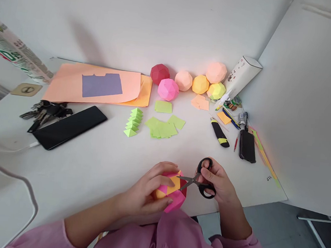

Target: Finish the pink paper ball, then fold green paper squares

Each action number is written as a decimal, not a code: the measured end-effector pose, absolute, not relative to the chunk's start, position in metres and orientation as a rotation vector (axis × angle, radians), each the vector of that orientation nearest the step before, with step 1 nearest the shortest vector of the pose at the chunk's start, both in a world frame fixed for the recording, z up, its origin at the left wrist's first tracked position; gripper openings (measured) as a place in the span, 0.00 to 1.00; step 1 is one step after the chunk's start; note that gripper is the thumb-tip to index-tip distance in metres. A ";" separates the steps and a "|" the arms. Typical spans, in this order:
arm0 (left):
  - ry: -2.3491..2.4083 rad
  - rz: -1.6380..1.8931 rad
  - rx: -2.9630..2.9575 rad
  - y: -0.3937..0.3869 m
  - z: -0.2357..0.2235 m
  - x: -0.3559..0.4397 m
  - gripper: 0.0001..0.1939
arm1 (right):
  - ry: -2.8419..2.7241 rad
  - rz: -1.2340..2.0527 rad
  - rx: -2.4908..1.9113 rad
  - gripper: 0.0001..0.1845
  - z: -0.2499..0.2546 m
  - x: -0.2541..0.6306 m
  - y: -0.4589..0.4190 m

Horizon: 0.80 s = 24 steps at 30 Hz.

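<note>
My left hand (154,188) grips a pink and orange faceted paper ball (176,200) close to my body, at the table's near edge. Its right side shows a dark red part. In my right hand (218,180) is a pair of black-handled scissors (193,180), fingers in the loops. The blades are apart and reach the ball's right side; whether paper lies between them I cannot tell. Beyond the hands lie loose green paper squares (163,129), a neat green stack (163,107) and a row of folded green paper pieces (133,123).
Finished paper balls (168,89) line the wall. Orange paper sheets (99,91), a black phone (72,125) and keys (50,110) occupy the left. A utility knife (219,132), a black device (247,146) and a white roll (242,74) are at right. A cable (29,189) crosses the left front.
</note>
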<state>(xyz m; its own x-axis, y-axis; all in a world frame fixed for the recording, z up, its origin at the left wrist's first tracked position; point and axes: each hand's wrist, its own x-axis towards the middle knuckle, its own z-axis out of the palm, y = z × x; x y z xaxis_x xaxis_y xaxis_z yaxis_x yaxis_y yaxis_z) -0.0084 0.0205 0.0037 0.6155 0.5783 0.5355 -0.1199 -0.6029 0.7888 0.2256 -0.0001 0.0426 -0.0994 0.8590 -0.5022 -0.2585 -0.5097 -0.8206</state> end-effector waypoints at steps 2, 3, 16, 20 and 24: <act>0.361 1.062 1.994 0.020 0.004 -0.008 0.15 | -0.692 1.730 -1.341 0.22 0.041 0.225 -0.002; 0.364 1.066 1.992 0.020 0.005 -0.008 0.15 | -0.689 1.724 -1.339 0.22 0.041 0.226 -0.003; 0.515 1.026 2.094 0.020 -0.010 -0.009 0.22 | -1.213 0.559 -1.720 0.12 0.019 0.257 0.004; 0.513 1.029 2.209 0.020 -0.012 -0.007 0.24 | -1.564 0.096 -1.772 0.17 0.012 0.245 -0.003; 0.519 1.017 2.243 0.019 -0.011 -0.006 0.27 | -1.682 0.105 -1.465 0.15 0.017 0.213 -0.024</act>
<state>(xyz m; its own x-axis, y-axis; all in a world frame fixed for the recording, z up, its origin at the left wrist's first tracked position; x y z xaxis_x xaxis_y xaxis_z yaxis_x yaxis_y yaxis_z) -0.0059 0.0189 -0.0114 0.6272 0.5690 0.5319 0.0963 -0.7343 0.6719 0.2130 -0.0244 0.0169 0.0802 0.8352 0.5441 0.7608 0.3014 -0.5747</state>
